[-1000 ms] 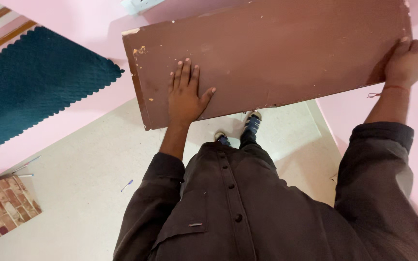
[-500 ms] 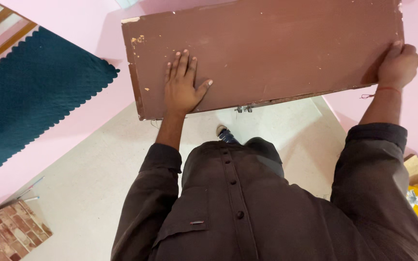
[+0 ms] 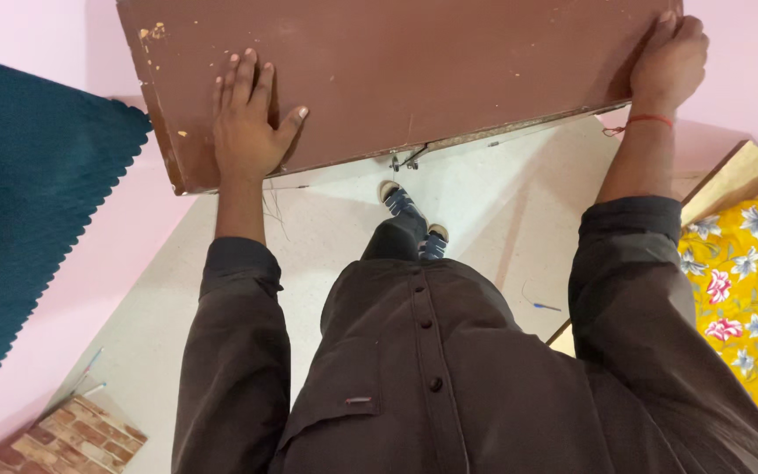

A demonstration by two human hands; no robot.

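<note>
A large brown wooden board (image 3: pixel 414 70), chipped at its left corner, is held up in front of me, with a small metal fitting (image 3: pixel 404 160) on its lower edge. My left hand (image 3: pixel 247 118) lies flat on its face near the left end, fingers spread. My right hand (image 3: pixel 670 57) grips the board's right edge, a red thread around the wrist. Below the board I see my dark buttoned shirt and my feet in blue shoes (image 3: pixel 410 215) on the pale floor.
Pink walls stand on both sides. A dark teal scalloped cloth (image 3: pixel 28 202) hangs at the left. A brick-patterned panel (image 3: pixel 63 443) lies at bottom left. A yellow flowered fabric (image 3: pixel 747 290) over a wooden edge is at the right. A blue pen (image 3: pixel 544 306) lies on the floor.
The view has swung right and the board has shifted up in frame. The yellow flowered fabric has come further into view. Both hands have kept their places on the board.
</note>
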